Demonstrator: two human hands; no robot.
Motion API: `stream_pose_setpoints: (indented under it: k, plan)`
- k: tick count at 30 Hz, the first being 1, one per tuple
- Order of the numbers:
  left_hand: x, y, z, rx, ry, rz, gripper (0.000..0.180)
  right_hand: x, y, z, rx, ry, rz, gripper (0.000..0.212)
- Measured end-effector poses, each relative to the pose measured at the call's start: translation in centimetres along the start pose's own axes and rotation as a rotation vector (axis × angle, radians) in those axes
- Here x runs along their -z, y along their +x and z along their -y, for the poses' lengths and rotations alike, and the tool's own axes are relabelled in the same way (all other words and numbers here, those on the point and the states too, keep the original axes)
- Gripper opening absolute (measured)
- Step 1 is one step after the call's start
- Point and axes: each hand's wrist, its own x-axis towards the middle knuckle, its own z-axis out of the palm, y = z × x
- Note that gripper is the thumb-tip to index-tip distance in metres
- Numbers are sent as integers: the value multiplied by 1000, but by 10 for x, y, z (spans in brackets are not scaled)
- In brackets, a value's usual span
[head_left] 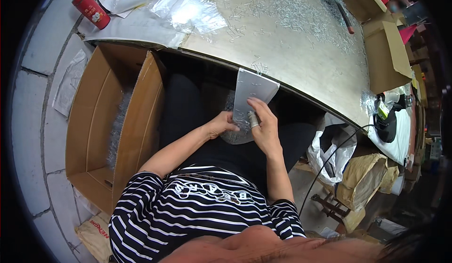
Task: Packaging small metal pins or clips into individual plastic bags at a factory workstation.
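Observation:
A smooth grey panel [256, 85] leans from the table's front edge down over my lap, with small shiny wire pieces [242, 124] heaped on its lower part. My left hand [222, 124] is at the panel's lower left, its thumb and fingers closed by the wire pieces; what they hold, if anything, is too small to make out. Over the right side of the panel, my right hand [264, 124] has its fingers stretched and apart from the thumb. A pale wrap [253, 120] covers one of its digits. A few wire pieces [260, 68] lie where the panel meets the table.
Many wire pieces [292, 16] are strewn over the table [212, 51]. A tool with a dark handle [345, 18] lies among them. Clear plastic bags [188, 8] and a red tumbler [92, 9] are at the back left. Cardboard boxes [136, 117] [387, 58] flank me; a white bag [332, 157] hangs at right.

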Motion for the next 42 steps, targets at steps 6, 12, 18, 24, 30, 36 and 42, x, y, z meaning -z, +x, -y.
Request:
stream_pose_setpoints:
  k: [6, 12, 18, 24, 30, 36, 42]
  plan:
    - [4, -4, -11, 73, 139, 71, 45, 18, 72, 19, 232, -480, -53, 45]
    - [27, -1, 8, 48, 87, 111, 47, 16, 44, 15, 169, -597, 95, 50]
    - [10, 5, -11, -5, -27, 286, 43, 21, -8, 8, -8, -196, 65, 52]
    - [13, -14, -2, 107, 197, 153, 51, -11, -22, -1, -155, -57, 498, 38]
    - [-16, -34, -27, 256, 31, 173, 39, 2, -16, -11, -193, 48, 156, 32]
    - [-23, -18, -41, 158, 100, 171, 50, 20, -21, -30, -223, 31, 214, 32]
    - [-50, -29, -69, -82, 30, 67, 53, 27, -2, -33, -393, 168, 158, 11]
